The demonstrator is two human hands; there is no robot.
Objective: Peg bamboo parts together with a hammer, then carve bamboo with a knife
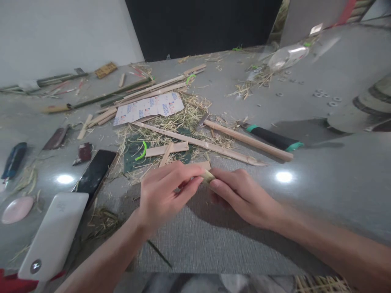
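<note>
Between my two hands is a short pale green piece [207, 176], which looks like a bamboo strip; most of it is hidden by fingers. My left hand [166, 193] pinches its left end between thumb and fingers. On its right end, the thumb and fingers of my right hand [241, 193] are closed. Just beyond the hands lie short flat bamboo strips [167, 149] on a dark green mat [132, 146]. A longer pale bamboo strip [198, 142] runs slantwise behind them.
Ahead right lie a wooden-handled tool [249, 140] and a black-and-teal handle [271, 137]. Shavings [192, 110] and printed abrasive paper [149, 108] spread behind. At left are a dark phone [96, 171], a white power bank [55, 234] and a blue-handled tool [15, 160].
</note>
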